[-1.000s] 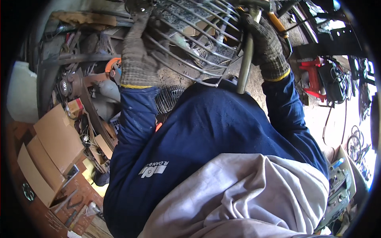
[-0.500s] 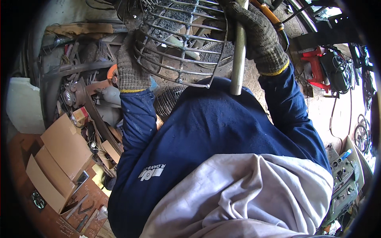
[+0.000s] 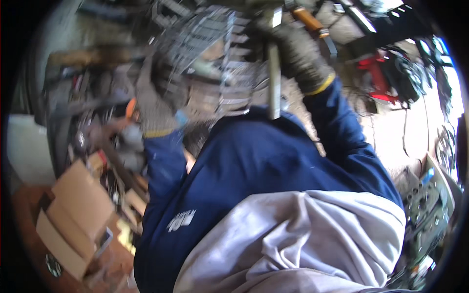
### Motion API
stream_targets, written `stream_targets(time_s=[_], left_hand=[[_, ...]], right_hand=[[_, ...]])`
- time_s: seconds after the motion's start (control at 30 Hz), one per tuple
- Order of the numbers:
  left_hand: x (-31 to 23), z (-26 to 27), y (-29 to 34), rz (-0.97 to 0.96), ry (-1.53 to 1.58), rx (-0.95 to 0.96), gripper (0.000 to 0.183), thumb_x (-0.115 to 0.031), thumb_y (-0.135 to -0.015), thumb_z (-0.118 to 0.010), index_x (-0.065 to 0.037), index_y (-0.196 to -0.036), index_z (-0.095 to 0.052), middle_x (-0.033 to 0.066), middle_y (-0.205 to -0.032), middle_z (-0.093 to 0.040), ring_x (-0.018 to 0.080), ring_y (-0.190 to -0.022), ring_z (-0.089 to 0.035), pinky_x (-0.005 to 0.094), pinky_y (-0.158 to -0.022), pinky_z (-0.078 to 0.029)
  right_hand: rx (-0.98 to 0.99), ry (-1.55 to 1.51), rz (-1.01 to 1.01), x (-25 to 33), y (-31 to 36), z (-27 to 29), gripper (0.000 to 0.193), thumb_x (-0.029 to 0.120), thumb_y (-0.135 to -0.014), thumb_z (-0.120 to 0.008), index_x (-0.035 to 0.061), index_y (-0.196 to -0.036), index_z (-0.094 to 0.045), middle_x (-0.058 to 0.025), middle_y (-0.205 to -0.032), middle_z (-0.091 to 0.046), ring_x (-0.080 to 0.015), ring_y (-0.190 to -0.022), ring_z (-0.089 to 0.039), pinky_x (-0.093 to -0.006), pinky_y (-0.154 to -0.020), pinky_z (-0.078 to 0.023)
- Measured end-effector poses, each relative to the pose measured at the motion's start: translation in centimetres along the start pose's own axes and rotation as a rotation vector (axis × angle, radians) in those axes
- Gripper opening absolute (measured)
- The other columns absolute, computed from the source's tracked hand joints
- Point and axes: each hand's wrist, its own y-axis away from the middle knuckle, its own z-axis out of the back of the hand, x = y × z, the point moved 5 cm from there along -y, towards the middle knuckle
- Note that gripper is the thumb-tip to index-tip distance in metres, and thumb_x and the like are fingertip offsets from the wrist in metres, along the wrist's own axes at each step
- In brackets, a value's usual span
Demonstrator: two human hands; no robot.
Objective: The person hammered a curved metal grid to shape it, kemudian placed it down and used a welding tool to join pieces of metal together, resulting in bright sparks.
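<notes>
Motion blur smears the upper part of the view. A curved cage of thin metal rods (image 3: pixel 225 80) is in front of my lap. At its left side is my left hand (image 3: pixel 159 100), in a grey-brown knit glove with a yellow cuff; it is closed on the cage's edge, its fingertips hidden behind the rods. My right hand (image 3: pixel 298 53), gloved the same way, is closed round a straight metal bar (image 3: pixel 274 90) at the cage's right side. The bar points down toward my lap. Whether bar and cage touch is too blurred to tell.
An orange-handled tool (image 3: pixel 310 20) lies beyond my right hand. Farther right are a red stand (image 3: pixel 375 78) with a dark machine and cables, and a green-grey machine (image 3: pixel 422 219). Metal scrap (image 3: pixel 93 105) clutters the left, above an opened cardboard box (image 3: pixel 80 200).
The view has blurred and shifted. The cage, the bar and both gloved hands now appear farther left. Both hands keep their places on the cage and the bar.
</notes>
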Motion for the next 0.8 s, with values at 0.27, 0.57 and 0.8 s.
stream_targets(time_s=[0.27, 0.57, 0.8], left_hand=[[1.9, -6.7, 4.2, -0.341, -0.429, -0.226, 0.057, -0.031, -0.089, -0.06, 0.0, -0.134, -0.043, 0.0143, -0.134, -0.047, 0.0242, -0.12, -0.048, 0.0415, -0.098, -0.043], [5.4, -11.3, 2.7, -0.533, -0.7, 0.08, 0.064, -0.024, -0.078, -0.074, 0.004, -0.128, -0.047, 0.0117, -0.11, -0.06, 0.0195, -0.089, -0.06, 0.0338, -0.078, -0.05], [8.7, -16.3, 2.7, -0.245, -0.805, 0.289, 0.033, -0.013, -0.084, -0.063, 0.002, -0.113, -0.056, 0.0063, -0.084, -0.064, 0.0129, -0.062, -0.059, 0.0252, -0.056, -0.049]], right_hand=[[-0.193, 1.065, 0.14, -0.3, 3.2, 6.3, 0.031, 0.026, -0.088, -0.057, 0.0094, -0.114, -0.057, -0.0117, -0.085, -0.064, -0.024, -0.077, -0.062, -0.039, -0.069, -0.051], [-0.445, 1.102, -0.571, -17.3, 17.9, 22.4, 0.033, 0.031, -0.084, -0.054, 0.0126, -0.11, -0.059, -0.0085, -0.076, -0.063, -0.0196, -0.061, -0.06, -0.0367, -0.058, -0.048], [-0.688, 0.929, -1.073, -27.3, 37.2, 29.5, 0.029, 0.03, -0.083, -0.054, 0.0099, -0.102, -0.063, -0.0096, -0.079, -0.066, -0.0204, -0.063, -0.063, -0.0367, -0.059, -0.05]])
